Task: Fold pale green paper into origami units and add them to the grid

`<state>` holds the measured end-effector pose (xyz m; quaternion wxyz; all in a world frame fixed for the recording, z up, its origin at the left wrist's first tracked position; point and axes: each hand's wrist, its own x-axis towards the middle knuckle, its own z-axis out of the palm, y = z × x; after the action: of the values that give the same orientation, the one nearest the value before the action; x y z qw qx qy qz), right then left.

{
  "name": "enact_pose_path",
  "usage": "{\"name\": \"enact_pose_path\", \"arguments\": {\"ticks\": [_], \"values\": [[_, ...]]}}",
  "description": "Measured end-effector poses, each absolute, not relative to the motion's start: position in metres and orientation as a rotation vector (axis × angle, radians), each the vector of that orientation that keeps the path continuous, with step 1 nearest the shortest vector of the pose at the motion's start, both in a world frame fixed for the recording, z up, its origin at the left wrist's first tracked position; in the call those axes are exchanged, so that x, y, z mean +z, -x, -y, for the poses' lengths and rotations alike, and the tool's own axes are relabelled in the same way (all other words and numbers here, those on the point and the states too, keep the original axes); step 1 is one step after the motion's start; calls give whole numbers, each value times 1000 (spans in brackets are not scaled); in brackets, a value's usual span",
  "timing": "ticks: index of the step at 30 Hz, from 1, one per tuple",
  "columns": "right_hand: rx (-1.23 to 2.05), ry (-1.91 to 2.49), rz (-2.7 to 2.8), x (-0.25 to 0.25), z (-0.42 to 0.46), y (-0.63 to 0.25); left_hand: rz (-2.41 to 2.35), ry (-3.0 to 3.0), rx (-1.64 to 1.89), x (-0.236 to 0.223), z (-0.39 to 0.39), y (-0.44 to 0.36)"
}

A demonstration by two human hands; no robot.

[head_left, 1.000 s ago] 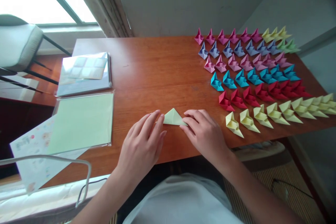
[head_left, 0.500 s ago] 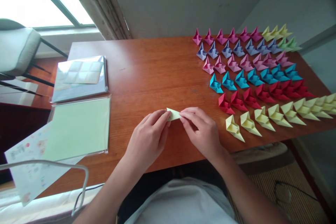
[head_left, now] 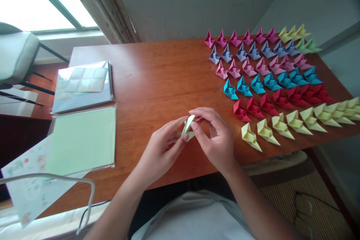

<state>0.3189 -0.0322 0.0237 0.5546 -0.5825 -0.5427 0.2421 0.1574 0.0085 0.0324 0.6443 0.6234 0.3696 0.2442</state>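
Note:
A small folded piece of pale green paper is held just above the front part of the table, between both hands. My left hand pinches its lower left side with thumb and fingers. From the right, my right hand grips the upper edge, its thumb on the near face and the index finger behind. The paper is tilted up, with one pointed flap showing below. Fingers hide part of its folds. Close to my right hand stands a row of pale yellow folded paper boats.
Rows of red, blue, pink and purple paper boats fill the right of the wooden table. At left lie a pack of green paper, another pack and a printed sheet. A white tube crosses lower left.
The paper has been turned from lying nearly flat to tilted upright, and its folds have parted. My right hand has moved slightly left and up around it.

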Motion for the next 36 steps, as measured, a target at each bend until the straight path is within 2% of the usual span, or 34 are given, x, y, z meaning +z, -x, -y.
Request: {"name": "enact_pose_path", "arguments": {"ticks": [6, 13, 19, 36], "values": [[546, 1320, 1391, 27, 31, -318, -754, -1287, 502, 32, -10, -163], [102, 1490, 1457, 29, 45, -312, -865, -1131, 714, 26, -11, -165], [273, 1569, 1534, 21, 44, -300, -872, -1187, 776, 26, -11, -162], [336, 1547, 1639, 23, 44, -304, -769, -1113, 726, 29, -7, -155]]}}
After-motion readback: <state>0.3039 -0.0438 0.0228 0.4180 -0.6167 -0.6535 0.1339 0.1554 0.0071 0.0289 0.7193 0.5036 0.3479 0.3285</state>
